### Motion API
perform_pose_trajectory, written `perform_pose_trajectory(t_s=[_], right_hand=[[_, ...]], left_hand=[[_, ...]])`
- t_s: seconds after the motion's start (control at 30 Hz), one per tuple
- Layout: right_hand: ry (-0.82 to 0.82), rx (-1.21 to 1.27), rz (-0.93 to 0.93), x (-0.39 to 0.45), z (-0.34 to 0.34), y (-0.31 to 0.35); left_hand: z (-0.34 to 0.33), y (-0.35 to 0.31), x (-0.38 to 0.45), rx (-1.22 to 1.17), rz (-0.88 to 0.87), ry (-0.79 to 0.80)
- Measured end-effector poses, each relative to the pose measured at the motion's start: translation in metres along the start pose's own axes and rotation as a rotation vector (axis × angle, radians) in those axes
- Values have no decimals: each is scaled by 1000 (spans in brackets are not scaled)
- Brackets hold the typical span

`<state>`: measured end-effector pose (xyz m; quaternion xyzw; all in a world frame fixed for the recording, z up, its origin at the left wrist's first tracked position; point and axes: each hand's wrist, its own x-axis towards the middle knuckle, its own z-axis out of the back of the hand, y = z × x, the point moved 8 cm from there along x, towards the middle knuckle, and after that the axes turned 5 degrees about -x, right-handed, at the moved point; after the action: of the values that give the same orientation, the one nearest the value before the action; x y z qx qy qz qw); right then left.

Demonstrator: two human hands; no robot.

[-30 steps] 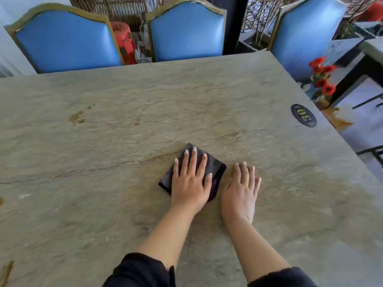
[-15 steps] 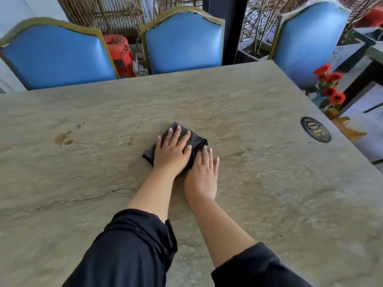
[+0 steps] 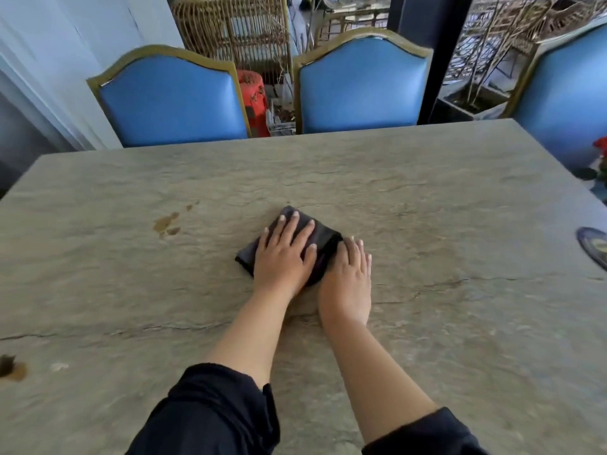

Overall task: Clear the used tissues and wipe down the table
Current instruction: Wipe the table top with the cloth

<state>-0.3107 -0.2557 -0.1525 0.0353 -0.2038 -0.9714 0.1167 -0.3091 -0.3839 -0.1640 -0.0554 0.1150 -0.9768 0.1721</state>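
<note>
A folded dark cloth (image 3: pixel 323 239) lies on the grey-beige stone table (image 3: pixel 460 198), near its middle. My left hand (image 3: pixel 285 257) presses flat on the cloth with fingers spread, covering most of it. Flat on the bare table lies my right hand (image 3: pixel 348 280), just right of the cloth, its fingertips at the cloth's edge and nothing in it. A brown spill stain (image 3: pixel 166 223) marks the table to the left of the cloth. Another dark brown smear (image 3: pixel 11 367) sits at the near left edge. No tissues are in view.
Two blue padded chairs (image 3: pixel 170 103) (image 3: pixel 361 87) stand along the far edge, a third (image 3: pixel 568 93) at the far right corner. A dark round table-number disc (image 3: pixel 594 246) sits at the right edge. Red flowers (image 3: pixel 601 146) show beyond the right side.
Both hands slid the cloth away from me and leftward across the table, closer to the brown stain. My right hand drew in against the cloth's side.
</note>
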Motion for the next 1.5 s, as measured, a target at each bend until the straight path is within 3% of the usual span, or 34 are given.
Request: perform_pose_trajectory(t_s=[0.1, 0.17, 0.3, 0.43, 0.53, 0.67, 0.73, 0.83, 0.93, 1.23, 1.37, 1.5], right_hand=[[-16, -54, -5, -2, -6, -3], [-21, -82, -4, -3, -7, -2], [2, -127, -6, 0, -9, 2], [12, -159, -3, 2, -10, 3], [7, -148, -4, 1, -9, 4], [1, -150, 0, -2, -9, 5], [-3, -150, 3, -2, -9, 6], [-17, -146, 19, 2, -9, 8], [-22, -130, 19, 4, -9, 7], [-51, 94, 5, -50, -4, 5], [-98, 23, 65, -100, -14, 13], [-9, -23, 59, -87, -17, 18]], left_hand=[[0, -1, 11, 4, -310, 83], [-2, 1, 28, 13, -355, 134], [-3, 33, 75, -43, -57, 161], [5, 57, 63, -32, 144, 26], [4, 30, 27, -33, 18, -21], [3, 27, 26, -19, -183, 121], [6, 46, 43, -13, -108, 163], [11, 79, 52, 19, 115, 79], [10, 77, 27, 7, 226, 29], [15, 33, -132, 11, -28, 11], [21, 52, -104, 22, 35, 19], [15, 58, -57, -44, 123, 138]])
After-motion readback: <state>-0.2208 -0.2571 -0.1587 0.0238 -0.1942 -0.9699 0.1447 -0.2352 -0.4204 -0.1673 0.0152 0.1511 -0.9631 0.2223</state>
